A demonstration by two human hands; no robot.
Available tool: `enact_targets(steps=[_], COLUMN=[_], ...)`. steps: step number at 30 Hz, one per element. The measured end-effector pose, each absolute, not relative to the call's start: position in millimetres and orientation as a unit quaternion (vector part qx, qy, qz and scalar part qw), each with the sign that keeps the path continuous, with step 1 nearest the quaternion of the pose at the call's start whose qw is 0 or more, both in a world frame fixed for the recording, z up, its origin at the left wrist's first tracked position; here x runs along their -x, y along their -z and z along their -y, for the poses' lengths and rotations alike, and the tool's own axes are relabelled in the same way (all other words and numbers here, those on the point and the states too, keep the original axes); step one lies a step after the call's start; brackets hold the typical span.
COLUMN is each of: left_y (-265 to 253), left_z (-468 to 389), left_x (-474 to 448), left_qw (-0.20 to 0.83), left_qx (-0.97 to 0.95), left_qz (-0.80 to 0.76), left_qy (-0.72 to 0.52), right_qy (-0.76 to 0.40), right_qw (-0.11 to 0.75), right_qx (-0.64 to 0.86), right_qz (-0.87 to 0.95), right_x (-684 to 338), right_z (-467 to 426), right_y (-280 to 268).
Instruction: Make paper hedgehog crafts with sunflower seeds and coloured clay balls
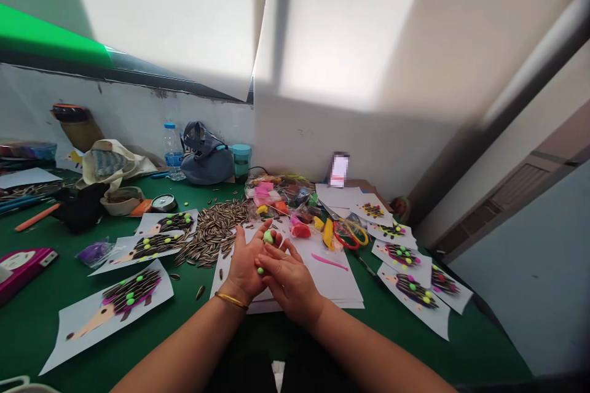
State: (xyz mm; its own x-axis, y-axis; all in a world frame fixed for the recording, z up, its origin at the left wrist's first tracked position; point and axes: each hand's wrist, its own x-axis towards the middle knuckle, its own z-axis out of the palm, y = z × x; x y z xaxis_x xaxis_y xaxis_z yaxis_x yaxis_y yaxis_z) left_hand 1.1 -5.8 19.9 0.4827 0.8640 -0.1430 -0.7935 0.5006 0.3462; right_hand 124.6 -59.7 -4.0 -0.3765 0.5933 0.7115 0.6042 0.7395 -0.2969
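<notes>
One green lump (268, 237) and one small green ball (260, 270) lie against my left hand (246, 264), palm up, fingers spread; my right hand (295, 285) crosses it, fingers bent, and whether they grip I can't tell. One pink stick (329, 262) rests on white sheets (338, 288). Three hedgehog pictures (115, 313) lie leftward, five rightward. The bottle (173, 159) label is too small to read.

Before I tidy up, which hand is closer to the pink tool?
Right: the right hand is just left of the pink tool; the left hand is farther left.
</notes>
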Motion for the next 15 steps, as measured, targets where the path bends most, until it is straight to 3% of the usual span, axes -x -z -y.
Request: enact_targets(steps=[6,11,15], left_y=[-26,-29,-24], left_z=[9,-5,-17], left_x=[1,17,27], left_qw=[0.856,0.830,0.807], left_qx=[-0.113,-0.098,-0.091], left_qz=[-0.113,-0.107,-0.126], left_qy=[-0.491,-0.539,-0.570], right_qy=[-0.009,-0.046,-0.096], right_qw=[0.481,0.546,0.527], right_qx=[0.355,0.442,0.491], right_qz=[0.802,0.710,0.687], right_x=[-133,-172,-196], right_z=[57,45,43], right_y=[-2,2,16])
